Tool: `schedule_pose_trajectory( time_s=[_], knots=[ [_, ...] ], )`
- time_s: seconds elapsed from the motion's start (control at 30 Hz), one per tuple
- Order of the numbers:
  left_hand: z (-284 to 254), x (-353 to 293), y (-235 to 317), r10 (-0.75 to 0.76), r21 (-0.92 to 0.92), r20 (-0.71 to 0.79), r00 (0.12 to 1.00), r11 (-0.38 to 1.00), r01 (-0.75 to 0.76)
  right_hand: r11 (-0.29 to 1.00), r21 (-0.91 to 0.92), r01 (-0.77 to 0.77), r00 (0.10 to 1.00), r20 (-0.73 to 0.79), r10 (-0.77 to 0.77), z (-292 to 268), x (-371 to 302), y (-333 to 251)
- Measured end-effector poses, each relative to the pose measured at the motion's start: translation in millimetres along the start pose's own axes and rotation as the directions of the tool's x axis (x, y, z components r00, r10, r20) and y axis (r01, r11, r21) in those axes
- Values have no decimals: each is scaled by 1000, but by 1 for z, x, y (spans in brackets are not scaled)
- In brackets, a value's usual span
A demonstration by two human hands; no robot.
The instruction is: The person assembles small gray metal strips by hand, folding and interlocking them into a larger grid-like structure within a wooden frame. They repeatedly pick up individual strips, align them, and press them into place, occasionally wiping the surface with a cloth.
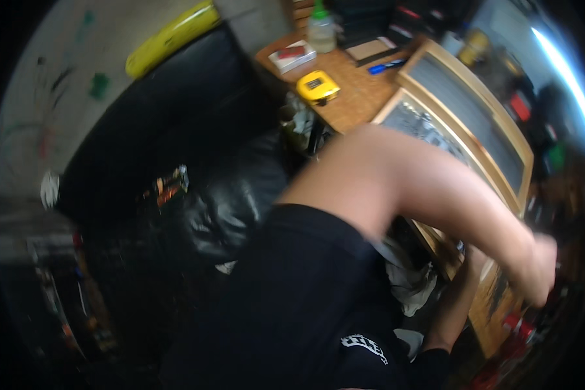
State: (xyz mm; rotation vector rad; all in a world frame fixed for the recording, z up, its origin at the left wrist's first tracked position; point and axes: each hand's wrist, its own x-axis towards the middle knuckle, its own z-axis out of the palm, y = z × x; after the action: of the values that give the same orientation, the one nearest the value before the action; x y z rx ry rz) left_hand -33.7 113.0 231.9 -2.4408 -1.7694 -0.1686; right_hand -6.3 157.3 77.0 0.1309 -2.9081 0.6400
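Note:
My left arm reaches across the picture to the far right, where my left hand [538,270] appears closed in a blurred fist. What it holds, if anything, I cannot make out. Lower and nearer, my right hand [476,261] is at the near end of a wooden case [528,170], its fingers mostly hidden. The case stands open on the bench, its raised lid lined in grey. Small metallic pieces [424,120] show inside, partly covered by my left arm. Red objects [519,327] lie below my left hand, too smeared to name.
On the wooden bench [364,91] are a yellow tape measure [318,86], a small white box [292,60], a blue marker [386,67] and a green-capped bottle [321,31]. A black padded chair [169,110] stands left, with a yellow cylinder [174,38] behind. Light cloth [413,286] hangs below the bench.

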Motion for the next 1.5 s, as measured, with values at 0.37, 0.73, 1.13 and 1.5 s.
schedule_pose_trajectory(
  time_s=[0.37, 0.73, 1.13, 1.5],
  knots=[
    [48, 1, -4, 188, -184, -165, 968, 959, -217, 997, -19, -81, 997, 10, 81, 2, 13, 8],
    [50, -31, -21, 116, 27, -371, 921, 993, -114, 994, -40, -99, 993, 63, 101, -2, 17, -1],
    [63, -274, -59, -755, -453, -508, 414, 643, 617, 980, 152, -129, 985, 133, 109, -33, 54, -3],
    [132, -277, 20, -789, -330, -487, 375, 564, 757, 974, 105, 198, 972, 105, -209, 9, 115, -9]
  ],
)
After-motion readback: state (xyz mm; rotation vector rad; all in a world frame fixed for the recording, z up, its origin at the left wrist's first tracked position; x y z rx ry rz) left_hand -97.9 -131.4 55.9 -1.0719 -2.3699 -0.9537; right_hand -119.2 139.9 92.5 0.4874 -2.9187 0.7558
